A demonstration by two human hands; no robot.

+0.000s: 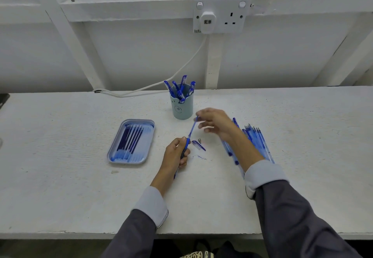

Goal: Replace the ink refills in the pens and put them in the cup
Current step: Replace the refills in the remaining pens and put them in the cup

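My left hand (177, 154) grips a blue pen barrel (184, 152) near the table's middle. A thin blue ink refill (192, 127) sticks up out of the barrel, and my right hand (215, 123) pinches its top end. A pen cap (198, 145) and a small metal tip (199, 140) lie on the table just right of the barrel. The pale blue cup (182, 107) behind holds several blue pens. A blue tray (131, 141) to the left holds several refills. Several pens (256, 140) lie in a row at the right, partly hidden by my right arm.
A white cable (161, 83) runs from the wall socket (220, 16) down along the back of the table. A blue ink smear (200, 157) marks the tabletop near my left hand. The table's front edge is just below my forearms.
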